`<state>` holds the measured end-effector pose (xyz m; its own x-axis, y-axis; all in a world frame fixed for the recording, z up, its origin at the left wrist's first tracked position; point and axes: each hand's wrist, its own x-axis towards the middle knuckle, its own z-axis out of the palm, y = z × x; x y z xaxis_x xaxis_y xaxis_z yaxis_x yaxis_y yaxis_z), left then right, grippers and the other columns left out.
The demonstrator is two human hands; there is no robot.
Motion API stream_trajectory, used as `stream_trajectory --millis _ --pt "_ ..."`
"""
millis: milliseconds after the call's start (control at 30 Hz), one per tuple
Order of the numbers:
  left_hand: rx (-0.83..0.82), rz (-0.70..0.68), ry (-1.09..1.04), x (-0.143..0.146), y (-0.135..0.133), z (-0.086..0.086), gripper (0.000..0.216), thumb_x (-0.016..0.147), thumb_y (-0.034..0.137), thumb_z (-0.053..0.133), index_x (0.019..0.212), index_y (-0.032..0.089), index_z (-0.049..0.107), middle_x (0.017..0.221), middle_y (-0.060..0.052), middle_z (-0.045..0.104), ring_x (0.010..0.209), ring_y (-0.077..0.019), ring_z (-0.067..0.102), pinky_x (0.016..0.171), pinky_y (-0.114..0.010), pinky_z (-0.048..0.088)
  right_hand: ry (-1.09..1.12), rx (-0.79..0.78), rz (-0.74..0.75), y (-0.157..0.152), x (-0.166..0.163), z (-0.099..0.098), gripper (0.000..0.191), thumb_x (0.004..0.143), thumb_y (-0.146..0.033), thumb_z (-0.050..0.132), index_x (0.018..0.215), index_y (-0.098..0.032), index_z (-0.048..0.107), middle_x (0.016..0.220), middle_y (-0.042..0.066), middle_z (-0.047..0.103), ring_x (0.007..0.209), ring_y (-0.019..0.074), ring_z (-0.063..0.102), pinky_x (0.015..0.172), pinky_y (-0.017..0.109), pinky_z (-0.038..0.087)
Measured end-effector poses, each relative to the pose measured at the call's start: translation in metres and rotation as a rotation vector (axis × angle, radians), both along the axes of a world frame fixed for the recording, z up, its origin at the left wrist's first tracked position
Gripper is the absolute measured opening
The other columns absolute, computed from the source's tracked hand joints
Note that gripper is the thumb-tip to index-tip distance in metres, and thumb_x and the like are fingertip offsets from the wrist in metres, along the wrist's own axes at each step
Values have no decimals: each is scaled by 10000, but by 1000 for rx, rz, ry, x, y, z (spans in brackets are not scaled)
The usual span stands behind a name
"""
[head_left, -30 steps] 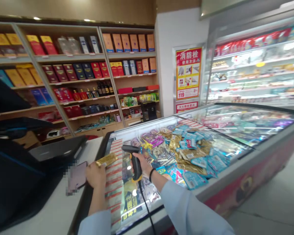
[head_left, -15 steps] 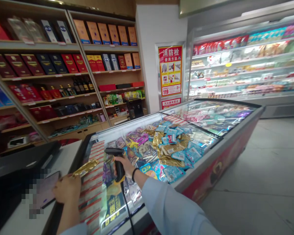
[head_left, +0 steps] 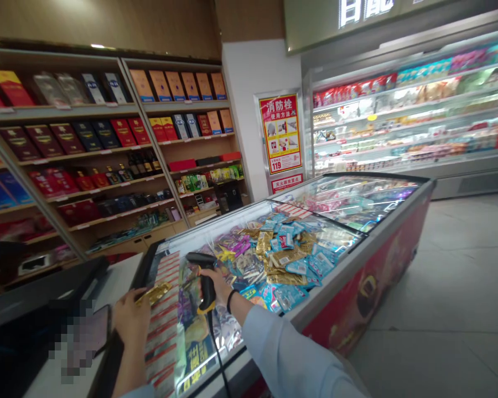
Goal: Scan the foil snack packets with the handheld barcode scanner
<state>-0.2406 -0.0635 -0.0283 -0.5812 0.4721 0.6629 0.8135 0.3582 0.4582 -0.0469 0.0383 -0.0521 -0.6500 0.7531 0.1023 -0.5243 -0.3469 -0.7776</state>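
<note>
My left hand (head_left: 131, 320) is closed on a small gold packet (head_left: 154, 293), held just above the left end of the chest freezer (head_left: 369, 276). My right hand (head_left: 221, 282) grips a black barcode scanner (head_left: 205, 276) with a yellow trim; its head points left toward the packet and its cable hangs down over the freezer's front edge. Both hands hover over the glass lid, above the red-and-white strip along its left side.
The freezer holds several blue, gold and purple packets under sliding glass. A white counter (head_left: 116, 282) with a black screen and a phone lies left. Wooden shelves of boxed goods (head_left: 108, 132) stand behind; an open refrigerated display (head_left: 398, 121) is at the right, grey floor beyond.
The view swung right and then tipped up. My left hand with the gold packet stays beside the scanner; both hands sit lower in frame, the packet slightly closer to the scanner.
</note>
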Motion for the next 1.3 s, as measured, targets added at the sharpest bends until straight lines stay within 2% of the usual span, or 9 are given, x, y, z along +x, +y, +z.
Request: stream_trajectory --millis 167,333,400,500,700,800,933,1100,1300 --pt "82 -84 -70 21 9 24 428 843 446 373 967 157 664 1039 -137 640 1072 -297 562 998 -423 422 73 23 -48 1 35 23 290 691 -479 643 710 -211 534 478 -64 577 356 109 496 367 207 416" --pt "162 -190 -114 67 24 55 512 881 468 300 1022 145 672 1096 -143 644 1114 -282 553 1027 -413 395 134 65 -92 12 98 52 288 696 -442 652 770 -191 531 501 -38 582 351 123 504 358 235 430" --pt "213 -257 -131 89 31 61 519 892 481 288 998 151 675 1088 -134 651 1101 -269 561 1021 -402 399 136 105 -137 18 129 63 274 712 -422 653 773 -188 525 501 -35 579 349 123 507 351 232 418" --pt "263 -393 -172 124 46 61 499 902 484 286 930 174 676 1049 -104 671 1076 -245 578 1010 -381 408 129 153 -216 29 178 72 273 720 -420 656 778 -188 526 500 -41 570 345 117 500 343 227 397" --pt "267 -604 -259 194 96 35 450 893 497 336 893 183 659 1008 -100 682 1017 -244 601 980 -407 440 94 193 -392 61 259 59 301 682 -425 688 812 -185 561 491 -45 563 358 112 505 351 215 405" --pt "250 -686 -336 230 126 18 425 893 520 380 955 186 635 1005 -97 680 990 -245 616 945 -415 465 100 210 -439 80 283 45 313 675 -434 693 808 -177 575 481 -41 563 343 117 501 337 220 407" --pt "225 -791 -441 267 160 -4 382 897 504 421 1039 189 586 1048 -102 672 996 -232 633 915 -400 492 101 208 -437 99 300 25 296 702 -424 683 824 -171 591 487 -32 572 338 127 505 323 227 400" --pt "144 -810 -447 276 187 -31 365 899 453 420 1071 164 562 1084 -128 657 1010 -231 628 935 -410 484 109 128 -464 113 304 4 289 701 -444 674 741 -178 567 483 -24 559 343 121 500 323 219 387" --pt "-18 -672 -250 262 199 -59 375 860 405 487 1116 151 590 1126 -145 635 1102 -275 583 986 -459 442 109 60 -484 112 301 -4 260 718 -433 625 756 -182 568 479 -26 522 345 111 469 343 218 355"
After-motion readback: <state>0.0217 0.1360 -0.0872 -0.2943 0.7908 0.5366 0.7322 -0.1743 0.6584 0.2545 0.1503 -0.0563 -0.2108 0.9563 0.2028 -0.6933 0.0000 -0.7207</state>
